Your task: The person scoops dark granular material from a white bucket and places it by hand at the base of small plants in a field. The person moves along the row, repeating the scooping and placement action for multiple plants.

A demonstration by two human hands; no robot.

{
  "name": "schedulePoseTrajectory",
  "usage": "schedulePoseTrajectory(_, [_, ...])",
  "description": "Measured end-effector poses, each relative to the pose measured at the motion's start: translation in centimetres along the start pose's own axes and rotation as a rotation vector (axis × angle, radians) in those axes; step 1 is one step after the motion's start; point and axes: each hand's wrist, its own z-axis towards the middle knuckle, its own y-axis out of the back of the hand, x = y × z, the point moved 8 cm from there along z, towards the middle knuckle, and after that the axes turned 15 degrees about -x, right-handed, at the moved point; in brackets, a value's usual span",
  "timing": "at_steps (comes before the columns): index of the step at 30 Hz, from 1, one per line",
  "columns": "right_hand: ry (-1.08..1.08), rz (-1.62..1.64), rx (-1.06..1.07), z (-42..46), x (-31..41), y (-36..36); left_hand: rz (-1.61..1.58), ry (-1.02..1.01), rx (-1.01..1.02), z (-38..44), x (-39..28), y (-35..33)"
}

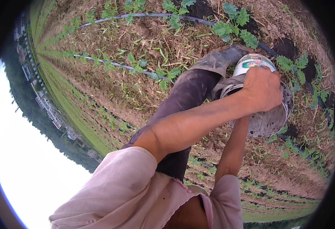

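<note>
A white plastic bucket [267, 123] lies tilted, its wide mouth showing a dirty grey inside with dark smears. My left hand [263, 88] is closed at its rim, back of the hand up, fingertips hidden. Just above that hand is a rounded white surface with a colourful printed label [254, 64]; whether it belongs to the same bucket or a second one, I cannot tell. My right forearm [236, 143] reaches up to the bucket from below, but the right hand is hidden behind my left forearm and the bucket. What the bucket holds does not show.
My muddy rubber boot [219, 60] stands left of the bucket. Leafy green seedlings [236, 27] grow in rows along black drip hoses [121, 65], with dark soil patches around some stems. Straw and weeds cover the brown soil between rows. Buildings [47, 107] and trees line the far field edge.
</note>
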Motion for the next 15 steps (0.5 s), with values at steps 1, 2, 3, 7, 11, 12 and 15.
schedulePoseTrajectory(1, [-0.004, 0.042, 0.026, -0.7, 0.7, 0.5, -0.014, 0.011, 0.008, 0.1, 0.1, 0.1])
schedulePoseTrajectory(2, [0.002, 0.095, 0.058, -1.8, 1.5, 2.3, -0.038, 0.018, 0.022, 0.2, 0.2, -0.1])
schedulePoseTrajectory(3, [0.009, 0.151, 0.064, -3.2, 2.9, 4.1, -0.064, 0.024, 0.035, 0.5, 0.1, -0.3])
schedulePoseTrajectory(7, [0.069, 0.162, 0.352, -14.0, 7.9, 0.9, -0.079, 0.065, 0.113, 1.2, 1.6, 1.1])
schedulePoseTrajectory(11, [0.101, 0.140, 0.630, -20.7, 14.4, -2.8, -0.142, 0.106, 0.089, 1.5, 2.7, 1.2])
schedulePoseTrajectory(12, [0.150, 0.065, 0.580, -21.9, 15.9, -4.7, -0.158, 0.112, 0.087, 1.4, 2.7, 1.1])
schedulePoseTrajectory(15, [0.276, -0.124, 0.388, -22.6, 19.2, -10.2, -0.191, 0.114, 0.078, 1.0, 2.6, 1.4])
